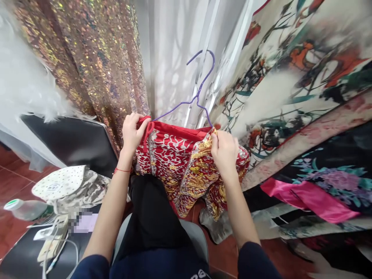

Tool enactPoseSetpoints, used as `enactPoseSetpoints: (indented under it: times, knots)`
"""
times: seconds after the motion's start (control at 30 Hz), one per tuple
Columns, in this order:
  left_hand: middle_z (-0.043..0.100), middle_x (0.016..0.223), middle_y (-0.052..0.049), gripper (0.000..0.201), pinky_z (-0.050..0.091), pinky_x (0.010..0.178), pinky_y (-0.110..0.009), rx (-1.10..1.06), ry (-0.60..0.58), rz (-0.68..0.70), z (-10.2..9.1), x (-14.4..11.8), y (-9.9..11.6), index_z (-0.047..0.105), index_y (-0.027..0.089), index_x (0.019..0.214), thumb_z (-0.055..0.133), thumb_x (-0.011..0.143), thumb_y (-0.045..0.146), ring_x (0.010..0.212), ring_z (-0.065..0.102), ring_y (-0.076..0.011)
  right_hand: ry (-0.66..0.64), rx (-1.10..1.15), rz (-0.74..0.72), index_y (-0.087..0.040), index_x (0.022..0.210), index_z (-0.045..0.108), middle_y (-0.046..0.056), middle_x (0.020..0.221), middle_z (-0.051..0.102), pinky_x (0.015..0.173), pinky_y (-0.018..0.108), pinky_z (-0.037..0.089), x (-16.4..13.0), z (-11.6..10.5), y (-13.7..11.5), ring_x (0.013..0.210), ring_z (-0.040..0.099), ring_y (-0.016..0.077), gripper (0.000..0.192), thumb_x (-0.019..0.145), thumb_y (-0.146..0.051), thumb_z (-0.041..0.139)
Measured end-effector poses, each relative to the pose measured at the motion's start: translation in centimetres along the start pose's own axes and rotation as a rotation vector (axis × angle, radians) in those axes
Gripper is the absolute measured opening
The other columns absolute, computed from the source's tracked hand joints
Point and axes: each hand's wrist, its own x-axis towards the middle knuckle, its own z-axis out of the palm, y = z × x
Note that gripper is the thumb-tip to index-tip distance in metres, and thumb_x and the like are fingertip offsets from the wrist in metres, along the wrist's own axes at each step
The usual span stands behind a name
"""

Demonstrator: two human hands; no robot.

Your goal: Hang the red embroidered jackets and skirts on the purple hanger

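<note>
A red garment [171, 151] with silver and gold sequin embroidery hangs in front of me from a purple wire hanger [200, 91]. My left hand [134, 131] pinches its top left corner, beside a small red tie. At the top right, my right hand [226, 153] grips the gold-trimmed edge near the hanger's end. The garment's lower part drapes down over my knees. Its plain red inner side shows along the top between the hands. The hanger's hook points up and touches nothing that I can make out for certain.
Sequined fabric [107, 58] and white sheer cloth [171, 46] hang behind. Floral fabrics [270, 89] hang on the right, with a pink strip [308, 199] below. On the left are a black chair [72, 143], a bottle [29, 208], a dotted cloth bag [62, 184] and a power strip [54, 238].
</note>
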Motion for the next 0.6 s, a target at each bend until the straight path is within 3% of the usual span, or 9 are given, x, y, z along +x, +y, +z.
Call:
enactPoseSetpoints:
  times: [0.27, 0.47, 0.6]
  knots:
    - [0.058, 0.083, -0.004, 0.031, 0.043, 0.085, -0.036, 0.0, -0.005, -0.051, -0.9, 0.2, 0.4, 0.061, 0.022, 0.083, 0.05, 0.097, 0.048, 0.084, 0.051, -0.0217, 0.069, 0.088, 0.129, -0.02, 0.101, 0.069, 0.011, 0.096, 0.073, 0.082, 0.034, 0.042, -3.6, -3.5, 3.0, 0.087, 0.061, 0.0224, 0.041, 0.104, -0.042, 0.036]
    - [0.06, 0.089, -0.006, 0.036, 0.042, 0.09, -0.039, 0.009, 0.024, -0.085, -0.8, 0.0, 0.6, 0.061, 0.022, 0.087, 0.047, 0.098, 0.053, 0.089, 0.052, -0.0238, 0.122, 0.102, 0.438, -0.02, 0.079, 0.065, 0.006, 0.066, 0.063, 0.06, 0.03, 0.039, -7.3, -5.5, 6.1, 0.057, 0.052, 0.018, 0.048, 0.099, -0.055, 0.04]
    - [0.06, 0.091, -0.007, 0.036, 0.041, 0.093, -0.04, 0.045, 0.05, -0.103, -0.8, -0.3, 0.9, 0.061, 0.021, 0.089, 0.046, 0.099, 0.052, 0.092, 0.053, -0.0247, 0.227, -0.036, 0.541, -0.019, 0.078, 0.068, 0.009, 0.063, 0.061, 0.054, 0.035, 0.035, -7.5, -8.1, 5.4, 0.052, 0.049, 0.0203, 0.046, 0.094, -0.054, 0.044]
